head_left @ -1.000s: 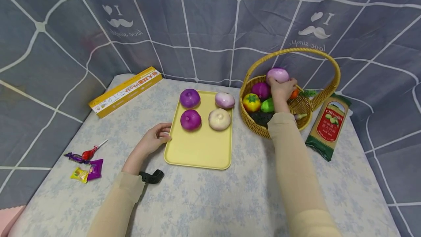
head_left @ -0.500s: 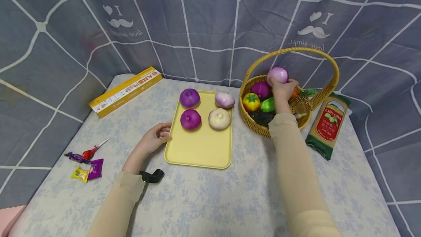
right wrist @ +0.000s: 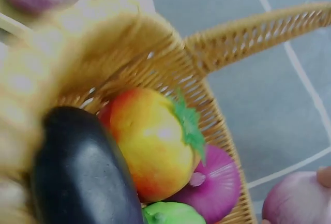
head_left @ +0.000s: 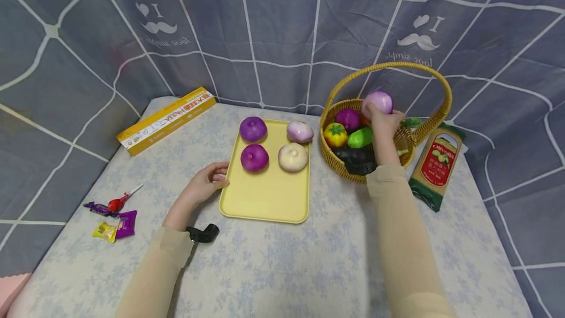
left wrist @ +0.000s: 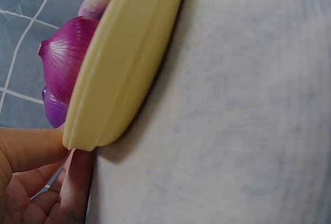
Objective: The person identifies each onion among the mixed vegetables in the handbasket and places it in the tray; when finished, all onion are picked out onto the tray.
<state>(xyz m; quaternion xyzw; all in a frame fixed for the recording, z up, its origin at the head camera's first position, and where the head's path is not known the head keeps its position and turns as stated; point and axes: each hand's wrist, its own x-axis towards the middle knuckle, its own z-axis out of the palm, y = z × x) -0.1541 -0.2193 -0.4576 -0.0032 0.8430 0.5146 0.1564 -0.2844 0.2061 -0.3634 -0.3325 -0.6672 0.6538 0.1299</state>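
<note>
Four onions sit on the tray (head_left: pixel 269 200); right hand (head_left: pixel 383 122) grips a fifth onion (head_left: pixel 378 102); left hand's (head_left: pixel 204 185) grip relaxed.

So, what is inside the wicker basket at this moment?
In the wicker basket lie a purple onion, a yellow-orange tomato, a green vegetable and a dark eggplant. The right hand grips a pale onion and hides whatever lies behind it.
</note>
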